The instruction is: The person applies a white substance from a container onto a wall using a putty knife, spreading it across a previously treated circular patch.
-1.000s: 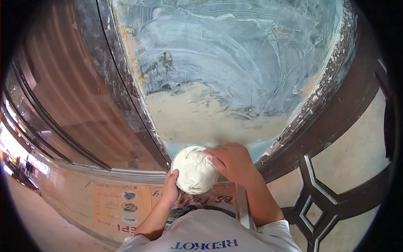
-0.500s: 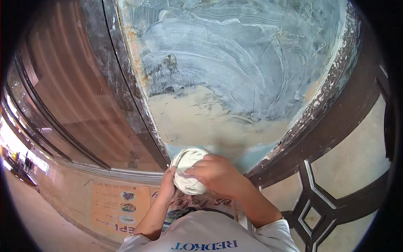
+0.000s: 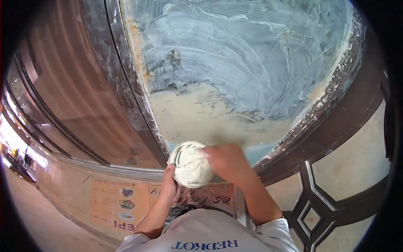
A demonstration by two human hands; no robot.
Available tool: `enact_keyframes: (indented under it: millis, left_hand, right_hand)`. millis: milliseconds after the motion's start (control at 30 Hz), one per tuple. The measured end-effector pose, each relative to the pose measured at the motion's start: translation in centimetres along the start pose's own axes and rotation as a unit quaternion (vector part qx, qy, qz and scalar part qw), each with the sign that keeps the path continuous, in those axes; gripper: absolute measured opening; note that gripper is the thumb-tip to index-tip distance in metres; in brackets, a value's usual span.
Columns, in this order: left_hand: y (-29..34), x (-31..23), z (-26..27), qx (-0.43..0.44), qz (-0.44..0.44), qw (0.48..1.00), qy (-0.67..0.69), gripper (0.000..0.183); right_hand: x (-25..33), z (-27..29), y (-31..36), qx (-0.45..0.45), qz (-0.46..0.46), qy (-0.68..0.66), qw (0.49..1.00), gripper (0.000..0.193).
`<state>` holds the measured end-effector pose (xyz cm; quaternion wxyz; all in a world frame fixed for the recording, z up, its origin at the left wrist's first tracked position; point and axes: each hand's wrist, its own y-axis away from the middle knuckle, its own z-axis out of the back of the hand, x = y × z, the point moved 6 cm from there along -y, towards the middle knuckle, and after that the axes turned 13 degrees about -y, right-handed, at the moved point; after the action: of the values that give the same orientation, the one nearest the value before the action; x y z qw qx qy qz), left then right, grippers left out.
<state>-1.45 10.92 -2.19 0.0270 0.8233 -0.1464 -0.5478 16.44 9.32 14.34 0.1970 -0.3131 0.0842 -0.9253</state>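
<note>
My left hand (image 3: pixel 168 184) grips the left side of a round tub (image 3: pixel 171 159) in front of my chest. Thick white paste (image 3: pixel 194 170) fills the tub, with swirls and a few dark streaks across its top. At the tub's right edge is my right hand (image 3: pixel 226 161), blurred by motion, its fingers drawn together. Something pale shows at those fingertips, too smeared to name. Beyond the tub stands a wall panel (image 3: pixel 235 71), coated in whitish-blue smears above and bare beige lower down.
Left of the panel runs a dark frame strip (image 3: pixel 121 80) beside brown glass (image 3: pixel 84 96). A dark-framed door with pale panes (image 3: pixel 344 164) stands to the right. Printed orange sheets (image 3: pixel 113 201) lie on the floor below the glass.
My right hand has moved from over the paste to the tub's right edge, uncovering more of the paste. The tub has shifted slightly up and right, still in my left hand.
</note>
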Motion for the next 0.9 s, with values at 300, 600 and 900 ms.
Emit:
enact_keyframes:
  millis: [300, 600, 900]
  left_hand:
    - [0.3, -0.6, -0.8, 0.006, 0.002, 0.995, 0.103, 0.048]
    - [0.2, -2.5, -0.6, 0.016, -0.006, 0.981, 0.193, 0.053]
    - [-0.3, -2.3, 0.6, 0.003, -0.021, 0.983, 0.184, 0.054]
  right_hand:
    - [0.7, 2.2, -0.7, 0.009, 0.051, -0.096, 0.994, 0.025]
    - [-1.6, 0.8, 1.2, -0.058, 0.142, -0.083, 0.985, 0.03]
    - [-4.0, -1.2, 2.3, -0.042, 0.108, -0.054, 0.992, 0.033]
